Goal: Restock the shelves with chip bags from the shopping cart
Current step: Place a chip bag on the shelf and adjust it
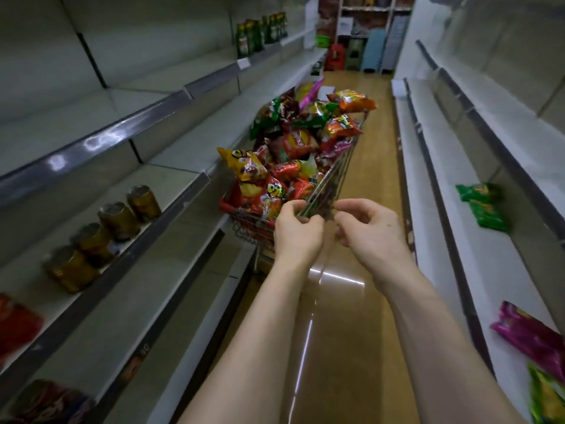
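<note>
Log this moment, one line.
left hand, right hand: curled at shopping cart rim, grip unclear | chip bags: heaped in cart | green bags: on right shelf

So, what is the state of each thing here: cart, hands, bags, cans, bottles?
Cart, heaped with chip bags.
Left hand, fingers curled at the cart's near end; hold unclear.
Right hand, the same.
Green bags, lying flat on the right shelves.
Purple bag, lying there too.
Cans, standing on a left shelf.
Bottles, standing.

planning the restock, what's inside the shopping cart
The cart is heaped above its rim with chip bags, mostly red, some green, orange, yellow and pink. Whatever lies under the top layer is covered.
</note>
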Available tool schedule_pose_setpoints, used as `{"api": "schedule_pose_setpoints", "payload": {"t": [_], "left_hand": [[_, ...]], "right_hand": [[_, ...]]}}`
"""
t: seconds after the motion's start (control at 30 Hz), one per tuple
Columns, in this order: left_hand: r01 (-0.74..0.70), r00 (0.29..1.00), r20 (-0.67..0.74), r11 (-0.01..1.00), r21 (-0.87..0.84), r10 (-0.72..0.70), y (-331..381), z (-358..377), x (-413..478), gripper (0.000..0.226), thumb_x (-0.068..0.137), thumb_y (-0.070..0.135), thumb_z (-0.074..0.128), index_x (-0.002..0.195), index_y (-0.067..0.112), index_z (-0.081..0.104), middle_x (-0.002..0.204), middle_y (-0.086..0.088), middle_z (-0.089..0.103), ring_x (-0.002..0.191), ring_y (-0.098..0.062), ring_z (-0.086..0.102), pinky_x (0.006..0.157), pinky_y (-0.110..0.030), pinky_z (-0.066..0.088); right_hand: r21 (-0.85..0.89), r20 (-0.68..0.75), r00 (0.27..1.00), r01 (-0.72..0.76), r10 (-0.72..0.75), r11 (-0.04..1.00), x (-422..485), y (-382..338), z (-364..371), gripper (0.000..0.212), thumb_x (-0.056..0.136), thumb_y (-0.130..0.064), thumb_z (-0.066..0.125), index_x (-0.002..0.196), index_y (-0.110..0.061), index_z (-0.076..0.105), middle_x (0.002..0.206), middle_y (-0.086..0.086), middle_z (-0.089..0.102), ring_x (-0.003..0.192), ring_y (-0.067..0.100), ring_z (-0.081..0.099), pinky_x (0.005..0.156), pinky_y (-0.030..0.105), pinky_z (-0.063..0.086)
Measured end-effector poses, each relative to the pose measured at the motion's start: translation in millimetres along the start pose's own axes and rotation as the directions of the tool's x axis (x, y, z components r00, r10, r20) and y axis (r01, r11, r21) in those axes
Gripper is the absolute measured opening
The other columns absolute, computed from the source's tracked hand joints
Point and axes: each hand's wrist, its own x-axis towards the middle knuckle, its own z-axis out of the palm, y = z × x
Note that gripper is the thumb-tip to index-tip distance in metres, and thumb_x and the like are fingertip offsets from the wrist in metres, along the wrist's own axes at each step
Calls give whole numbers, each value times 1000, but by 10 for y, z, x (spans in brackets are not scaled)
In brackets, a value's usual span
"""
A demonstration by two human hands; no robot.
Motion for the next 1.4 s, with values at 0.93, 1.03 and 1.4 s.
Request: {"api": "schedule_pose_setpoints", "payload": {"t": [0.93, 1.03, 1.4], "left_hand": [[359, 933, 22, 933, -11, -359, -191, 136, 3948, 36, 92, 16, 59, 127, 21, 51, 116, -4, 57, 100, -21, 61, 86, -37, 55], [389, 921, 40, 921, 1, -389, -292, 278, 4146, 36, 93, 14, 58, 128, 19, 50, 97, 2, 55, 79, -9, 58, 63, -24, 51], [704, 702, 79, 706, 75, -708, -930, 670, 4413, 36, 91, 41, 59, 119, 18, 55, 121, -5, 58, 113, -27, 53, 98, -47, 47]], "right_hand": [[-20, -140, 935, -332, 326, 943, 3690, 674, 1301, 18, 94, -15, 58, 110, -18, 65, 103, 5, 65, 99, 24, 63, 89, 45, 54], [-10, -152, 921, -365, 359, 931, 3976, 817, 1321, 18, 95, -19, 59, 113, -18, 63, 108, 5, 64, 95, 20, 62, 88, 40, 54], [-153, -118, 878, -479, 465, 865, 4793, 1477, 1452, 41, 91, -37, 64, 121, -10, 64, 112, 9, 66, 95, 26, 63, 87, 44, 53]]}}
